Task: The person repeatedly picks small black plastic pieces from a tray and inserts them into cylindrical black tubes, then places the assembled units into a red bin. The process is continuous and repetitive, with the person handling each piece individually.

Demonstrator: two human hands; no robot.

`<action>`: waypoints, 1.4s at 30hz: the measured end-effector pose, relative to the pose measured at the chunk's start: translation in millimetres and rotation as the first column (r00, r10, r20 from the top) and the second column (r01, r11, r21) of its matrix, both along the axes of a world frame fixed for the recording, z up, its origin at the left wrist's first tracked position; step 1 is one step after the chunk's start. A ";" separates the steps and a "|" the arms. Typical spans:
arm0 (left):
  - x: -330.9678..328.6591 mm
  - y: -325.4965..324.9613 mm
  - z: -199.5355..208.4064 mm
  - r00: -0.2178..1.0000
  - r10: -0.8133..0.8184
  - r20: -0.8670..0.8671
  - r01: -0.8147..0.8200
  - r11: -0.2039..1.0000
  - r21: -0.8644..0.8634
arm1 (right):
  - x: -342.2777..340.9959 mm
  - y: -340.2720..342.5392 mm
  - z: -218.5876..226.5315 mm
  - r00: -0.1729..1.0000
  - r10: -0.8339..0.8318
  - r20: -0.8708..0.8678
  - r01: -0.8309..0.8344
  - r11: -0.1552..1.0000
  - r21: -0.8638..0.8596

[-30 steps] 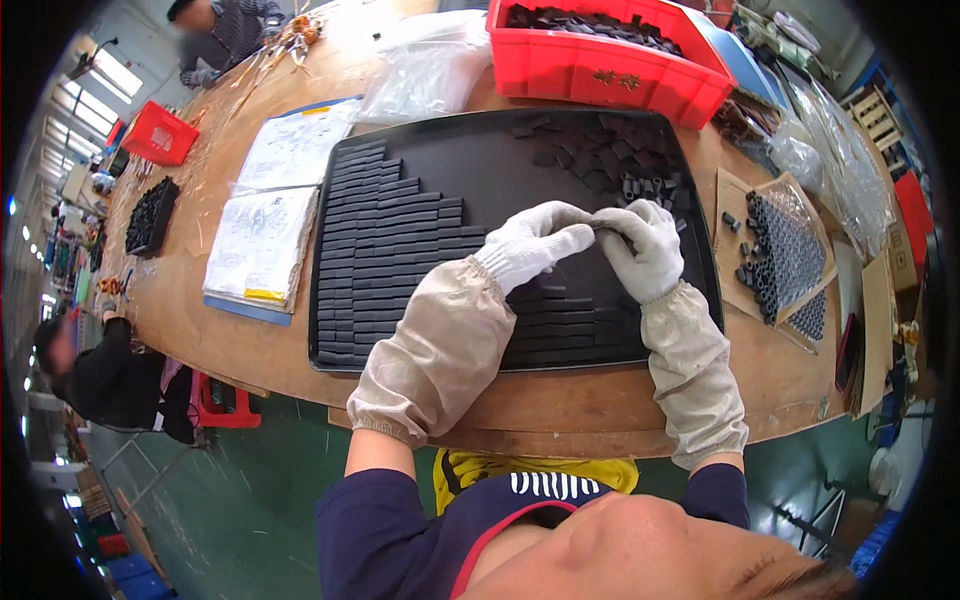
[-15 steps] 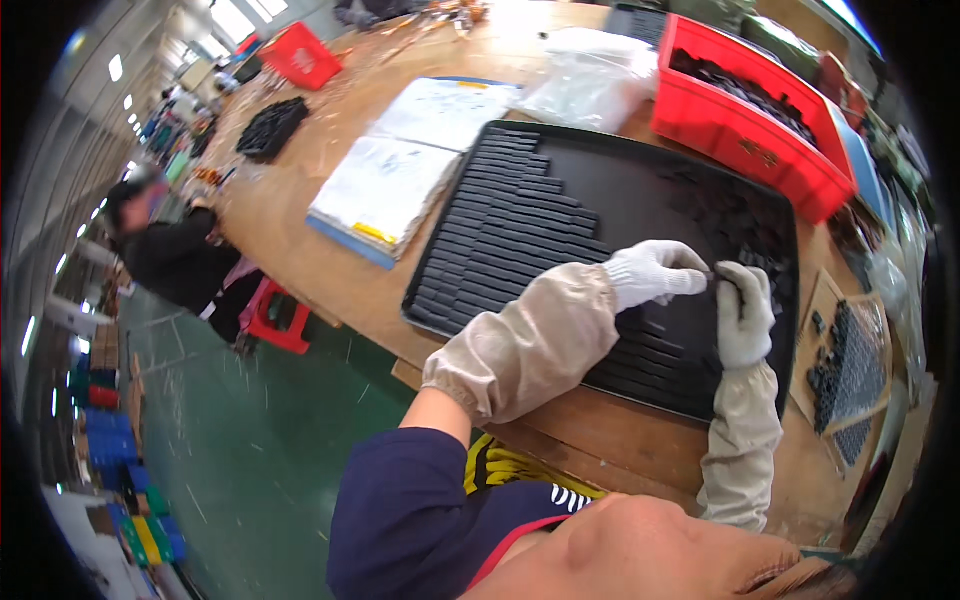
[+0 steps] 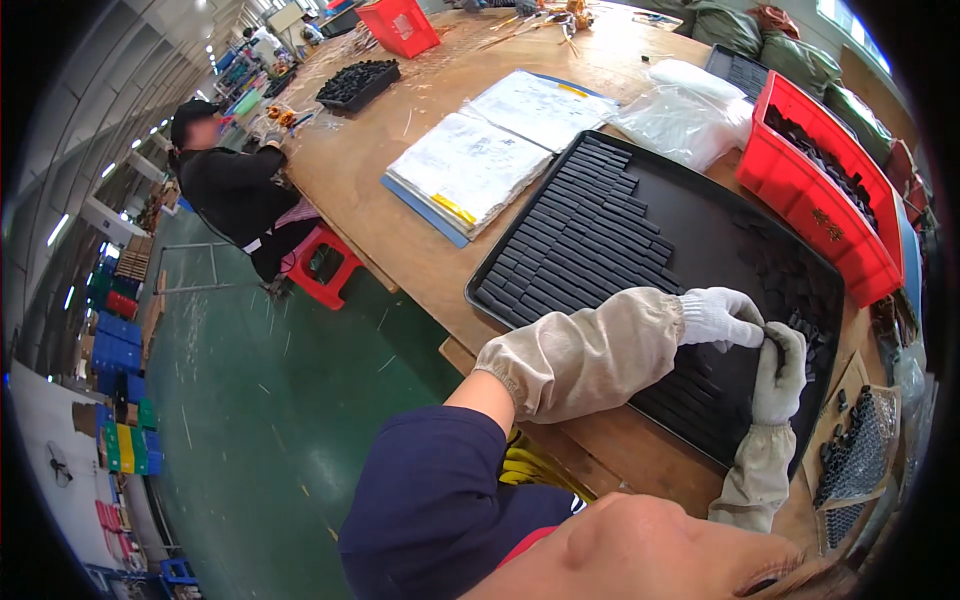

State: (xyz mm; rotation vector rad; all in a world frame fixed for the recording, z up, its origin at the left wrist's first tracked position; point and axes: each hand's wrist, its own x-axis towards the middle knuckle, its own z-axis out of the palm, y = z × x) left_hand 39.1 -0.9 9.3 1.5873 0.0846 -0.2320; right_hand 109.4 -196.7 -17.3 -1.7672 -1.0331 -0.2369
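Both hands wear white gloves with beige oversleeves and meet over the right part of a large black tray. The fingers of my left hand are pinched together, their tips against those of my right hand. My right hand is also closed in a pinch, its glove fingers greyed. Whatever is between the fingertips is too small and dark to make out. Rows of small black bar-shaped pieces fill the tray's left side. Loose black pieces lie scattered near its right edge, beside my hands.
Beyond the tray stand a red bin of black parts and a clear plastic bag. An open binder lies to the left. Bubble wrap with black pieces is at the right. Across the table sits another person.
The view has swung, so the table and tray appear shifted right and lower. Both hands remain together over the tray, and their fingertips have come closer until they touch.
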 end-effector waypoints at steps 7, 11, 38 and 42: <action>-2.3 0.8 3.5 0.998 0.017 0.056 -0.022 0.996 0.085 | 0.0 0.1 0.6 1.000 0.009 -0.003 -0.009 1.000 0.003; 0.1 -2.0 -2.9 0.991 0.043 0.130 -0.056 0.994 0.097 | 2.2 0.6 -3.8 1.000 -0.010 -0.021 0.010 1.000 0.012; -1.5 0.2 -1.4 0.989 0.045 0.142 -0.066 0.987 0.149 | 13.9 -8.3 -19.9 0.897 0.048 -0.439 0.022 0.988 0.151; -2.0 0.5 -0.8 0.990 0.019 0.140 -0.039 0.989 0.140 | 12.8 -6.7 -22.2 0.911 0.031 -0.410 0.042 0.985 0.166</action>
